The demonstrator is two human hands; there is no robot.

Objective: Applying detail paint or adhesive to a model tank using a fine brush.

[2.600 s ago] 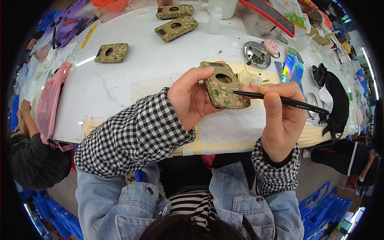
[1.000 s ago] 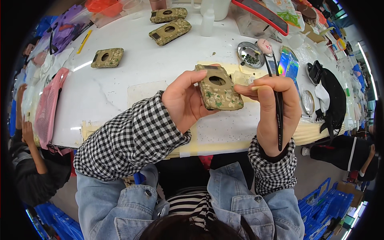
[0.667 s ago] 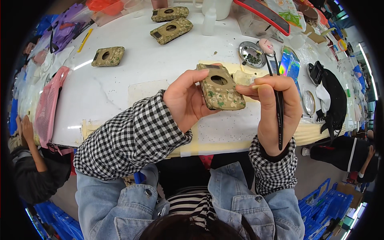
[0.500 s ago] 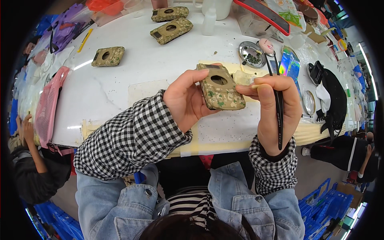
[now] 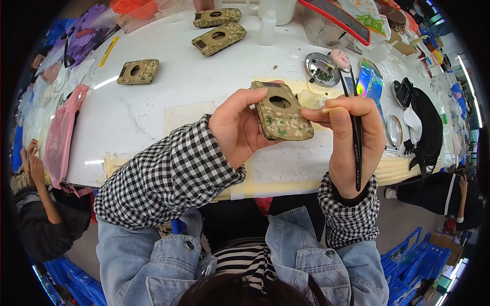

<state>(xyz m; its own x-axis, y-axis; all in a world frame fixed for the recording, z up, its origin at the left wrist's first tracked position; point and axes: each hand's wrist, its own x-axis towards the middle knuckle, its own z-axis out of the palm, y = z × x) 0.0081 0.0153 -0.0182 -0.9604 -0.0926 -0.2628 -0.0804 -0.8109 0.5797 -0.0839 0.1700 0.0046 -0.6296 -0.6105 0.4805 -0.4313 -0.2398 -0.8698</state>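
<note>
My left hand is closed round a camouflage-painted model tank hull, tilted up above the table. A round hole shows in its top, and a dark rectangle lies near its far end. My right hand has black tweezers tucked in it, tips pointing away from me. Its thumb and forefinger are pinched together by the hull's right side, and one fingertip touches the edge there. Whether a small part sits in that pinch I cannot make out. Three similar hulls lie farther off: one hull at left and two at the back.
A round metal dish holds small dark green pieces. Near it are a pink oval item and a shiny holographic packet. A white bottle and a red-edged phone stand behind. Left are a pink mesh bag and a yellow pen-like tool.
My hands, the hull and the tweezers hold almost the same place, with only a slight shift of the right fingers. At the far left and right edges, other people's hands have moved.
</note>
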